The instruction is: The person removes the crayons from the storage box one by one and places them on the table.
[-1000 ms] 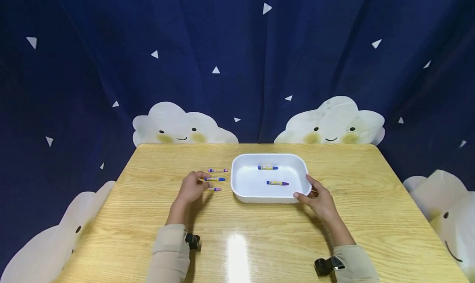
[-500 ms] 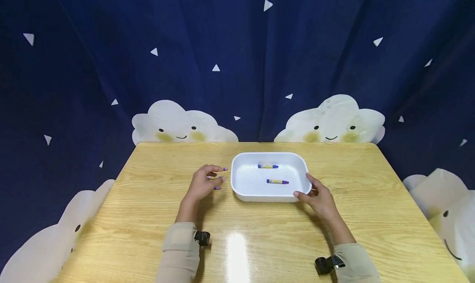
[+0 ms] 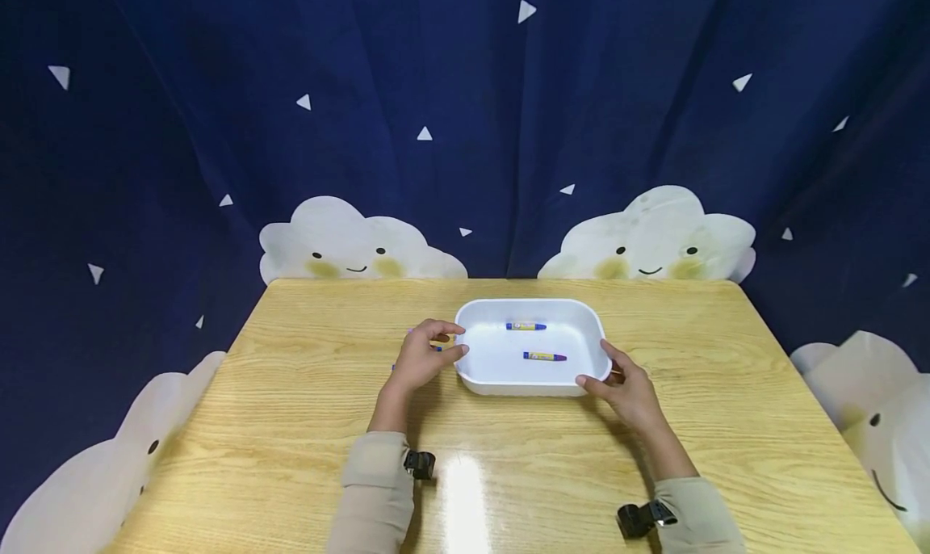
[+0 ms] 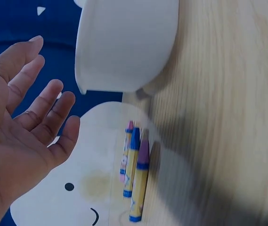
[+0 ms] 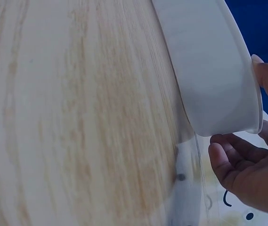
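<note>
A white plastic tray stands on the wooden table. Inside it lie a blue crayon and a purple crayon, apart from each other. My right hand holds the tray at its right end, with the thumb at the front right corner of the rim. At the tray's left end is my left hand, its fingers spread and nothing in them. The left wrist view shows three crayons side by side on the table below that hand: a pink crayon, a blue crayon and a mauve crayon.
The table ends at a dark blue curtain with cloud shapes along its foot. A black wrist camera sits at the left sleeve, and another wrist camera at the right one.
My left hand has moved right, from over the loose crayons to the tray's left rim, with no crayon in it. The right hand and the tray have stayed in place.
</note>
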`<state>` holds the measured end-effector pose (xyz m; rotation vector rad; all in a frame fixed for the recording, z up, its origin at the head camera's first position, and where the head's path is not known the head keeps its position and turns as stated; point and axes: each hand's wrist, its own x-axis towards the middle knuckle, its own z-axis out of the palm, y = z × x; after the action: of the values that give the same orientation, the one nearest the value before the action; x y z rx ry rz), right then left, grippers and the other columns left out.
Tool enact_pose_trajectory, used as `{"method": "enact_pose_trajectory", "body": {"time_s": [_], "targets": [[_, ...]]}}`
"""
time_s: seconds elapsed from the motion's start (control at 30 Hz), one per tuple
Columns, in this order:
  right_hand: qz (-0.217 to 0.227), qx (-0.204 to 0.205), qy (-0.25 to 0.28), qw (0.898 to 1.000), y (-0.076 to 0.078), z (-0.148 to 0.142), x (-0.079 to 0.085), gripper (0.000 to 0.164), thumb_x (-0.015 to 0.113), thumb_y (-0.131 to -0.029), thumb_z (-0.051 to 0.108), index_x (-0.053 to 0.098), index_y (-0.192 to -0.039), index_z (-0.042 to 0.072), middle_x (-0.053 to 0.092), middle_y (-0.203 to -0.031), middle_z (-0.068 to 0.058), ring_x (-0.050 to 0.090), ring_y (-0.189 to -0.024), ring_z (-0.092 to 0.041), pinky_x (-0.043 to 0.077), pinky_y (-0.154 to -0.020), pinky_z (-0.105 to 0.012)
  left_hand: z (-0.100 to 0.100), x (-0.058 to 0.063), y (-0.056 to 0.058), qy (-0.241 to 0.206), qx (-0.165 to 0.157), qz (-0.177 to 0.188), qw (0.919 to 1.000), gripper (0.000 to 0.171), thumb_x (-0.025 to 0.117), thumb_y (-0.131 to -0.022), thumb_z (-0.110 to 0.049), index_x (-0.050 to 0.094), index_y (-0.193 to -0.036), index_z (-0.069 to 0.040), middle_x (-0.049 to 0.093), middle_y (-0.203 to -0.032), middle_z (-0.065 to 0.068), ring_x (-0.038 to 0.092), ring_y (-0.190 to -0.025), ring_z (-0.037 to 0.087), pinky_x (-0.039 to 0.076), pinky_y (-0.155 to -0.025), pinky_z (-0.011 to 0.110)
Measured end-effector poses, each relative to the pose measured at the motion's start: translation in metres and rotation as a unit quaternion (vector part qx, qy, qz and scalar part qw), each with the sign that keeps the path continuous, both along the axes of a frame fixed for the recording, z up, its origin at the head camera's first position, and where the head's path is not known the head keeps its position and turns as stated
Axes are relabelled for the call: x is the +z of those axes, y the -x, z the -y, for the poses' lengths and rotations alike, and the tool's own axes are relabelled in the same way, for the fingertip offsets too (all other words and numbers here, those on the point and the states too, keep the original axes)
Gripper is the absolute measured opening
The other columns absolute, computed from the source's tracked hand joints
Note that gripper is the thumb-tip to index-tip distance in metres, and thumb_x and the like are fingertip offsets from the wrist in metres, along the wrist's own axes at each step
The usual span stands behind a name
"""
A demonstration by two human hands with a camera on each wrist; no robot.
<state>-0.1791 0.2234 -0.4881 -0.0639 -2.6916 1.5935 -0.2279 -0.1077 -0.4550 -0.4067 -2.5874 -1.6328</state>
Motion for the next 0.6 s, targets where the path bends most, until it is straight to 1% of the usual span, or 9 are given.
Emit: {"method": "enact_pose_trajectory", "body": {"time_s": [0.17,0.3,0.37,0.47,0.53,0.6], "targets": [[0.000,0.000,0.001,1.000,0.001,-0.001,-0.001,0.089,0.076,-0.078,0.033,0.027,-0.145,0.001,0.050,-0.122,-0.027,0.055,-0.100,-0.034,0.051,-0.071,-0.025,-0.014,0.004,0.003,-0.010,-0.008,0.000,0.9999,0.026,0.076,-0.077,-0.011,0.069,-0.102,-0.005,0.058,-0.104,0.011,0.056,-0.097,0.036,0.047,-0.075,0.039],[0.003,-0.005,-0.001,1.000,0.001,-0.002,-0.001,0.089,0.076,-0.077,0.034,0.028,-0.145,0.002,0.050,-0.122,-0.026,0.055,-0.099,-0.033,0.050,-0.070,-0.024,-0.025,0.006,0.006,-0.015,-0.020,-0.001,0.9997,0.027,0.075,-0.078,-0.011,0.069,-0.102,-0.005,0.059,-0.104,0.012,0.056,-0.097,0.037,0.047,-0.079,0.042],[0.004,-0.005,-0.002,1.000,0.001,-0.002,-0.001,0.089,0.077,-0.077,0.034,0.028,-0.145,0.002,0.050,-0.121,-0.026,0.055,-0.099,-0.032,0.050,-0.070,-0.024,-0.032,0.006,0.008,-0.020,-0.024,0.002,0.9995,0.027,0.075,-0.078,-0.012,0.069,-0.103,-0.005,0.059,-0.104,0.011,0.057,-0.097,0.037,0.047,-0.079,0.043],[0.001,-0.003,0.000,1.000,0.001,-0.002,-0.001,0.090,0.077,-0.077,0.034,0.028,-0.144,0.001,0.051,-0.120,-0.026,0.055,-0.098,-0.033,0.050,-0.069,-0.023,-0.040,0.006,0.009,-0.027,-0.031,0.008,0.9991,0.028,0.076,-0.078,-0.012,0.069,-0.103,-0.005,0.060,-0.105,0.008,0.058,-0.097,0.035,0.047,-0.080,0.040],[-0.001,-0.001,0.001,1.000,0.001,-0.001,-0.001,0.089,0.077,-0.077,0.033,0.028,-0.144,0.000,0.051,-0.120,-0.026,0.056,-0.097,-0.032,0.050,-0.069,-0.023,-0.046,0.006,0.011,-0.028,-0.039,0.009,0.9988,0.028,0.075,-0.078,-0.013,0.069,-0.104,-0.006,0.060,-0.105,0.006,0.058,-0.097,0.034,0.047,-0.079,0.038],[-0.003,-0.001,0.000,1.000,0.000,-0.001,0.000,0.089,0.077,-0.077,0.032,0.029,-0.144,0.000,0.051,-0.120,-0.026,0.056,-0.096,-0.032,0.050,-0.068,-0.023,-0.052,0.004,0.013,-0.034,-0.053,0.007,0.9980,0.028,0.075,-0.078,-0.013,0.069,-0.104,-0.005,0.060,-0.107,0.007,0.058,-0.097,0.036,0.047,-0.081,0.041]]}}
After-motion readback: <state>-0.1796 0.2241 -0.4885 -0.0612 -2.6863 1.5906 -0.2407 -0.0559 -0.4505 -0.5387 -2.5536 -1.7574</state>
